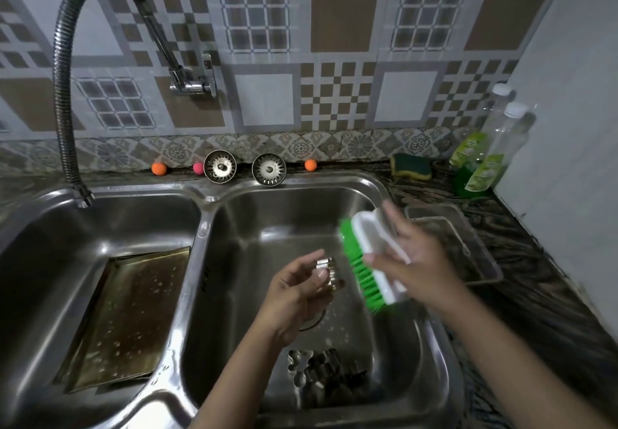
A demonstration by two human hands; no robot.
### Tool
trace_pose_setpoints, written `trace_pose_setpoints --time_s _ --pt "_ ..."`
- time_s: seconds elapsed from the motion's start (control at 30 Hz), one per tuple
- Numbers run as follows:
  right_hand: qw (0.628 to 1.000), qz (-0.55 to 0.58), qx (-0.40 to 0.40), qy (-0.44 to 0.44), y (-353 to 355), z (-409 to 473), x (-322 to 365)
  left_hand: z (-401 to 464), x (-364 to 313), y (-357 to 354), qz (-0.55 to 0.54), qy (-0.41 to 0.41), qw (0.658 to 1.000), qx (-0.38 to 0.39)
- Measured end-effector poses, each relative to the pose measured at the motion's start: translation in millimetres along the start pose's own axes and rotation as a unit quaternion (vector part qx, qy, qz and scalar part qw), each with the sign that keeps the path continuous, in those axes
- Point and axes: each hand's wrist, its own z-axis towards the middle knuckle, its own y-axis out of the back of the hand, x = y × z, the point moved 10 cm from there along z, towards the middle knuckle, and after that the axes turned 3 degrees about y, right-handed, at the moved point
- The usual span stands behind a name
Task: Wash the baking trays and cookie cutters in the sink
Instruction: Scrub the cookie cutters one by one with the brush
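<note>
At the centre of the frame the left hand (297,295) pinches a small fluted metal cookie cutter (327,273) between thumb and curled fingers, holding it above the right basin of the double steel sink (207,199). Just to the right, the right hand (413,261) grips the white handle of a scrub brush (364,261), fingers wrapped over its back, the green bristles facing left toward the cutter; brush and cutter sit close together but whether they touch cannot be told because of motion blur. Lower in the right basin, near the bottom centre of the frame, a heap of more cookie cutters (321,375) lies on the basin floor. In the left basin, at lower left, a dark baking tray (130,315) leans tilted, its surface speckled with droplets. At right, on the dark counter beside the sink, a second metal tray (481,254) rests behind the right hand. A flexible faucet hose (63,94) arches over the left basin from the upper left. Two sink strainers (220,166) stand on the back ledge, with a yellow-green sponge (410,166) and bottles of green dish soap (475,167) at the upper right.
</note>
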Motion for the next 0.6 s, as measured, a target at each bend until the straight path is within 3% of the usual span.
trace_pose_setpoints --time_s 0.13,0.43,0.53,0.6 --pt "0.996 0.065 -0.049 -0.018 -48 4 -22 -10 5 0 -0.037 -0.011 0.999 -0.006" --pt "0.995 0.036 -0.080 -0.043 -79 15 -44 -17 24 45 -0.102 0.034 0.991 -0.080" --pt "0.999 0.007 -0.041 -0.012 -92 9 -40 -14 24 43 -0.096 0.032 0.992 -0.070" --pt "0.997 -0.002 -0.074 -0.019 -79 19 -47 -14 29 41 -0.076 0.036 0.995 -0.052"
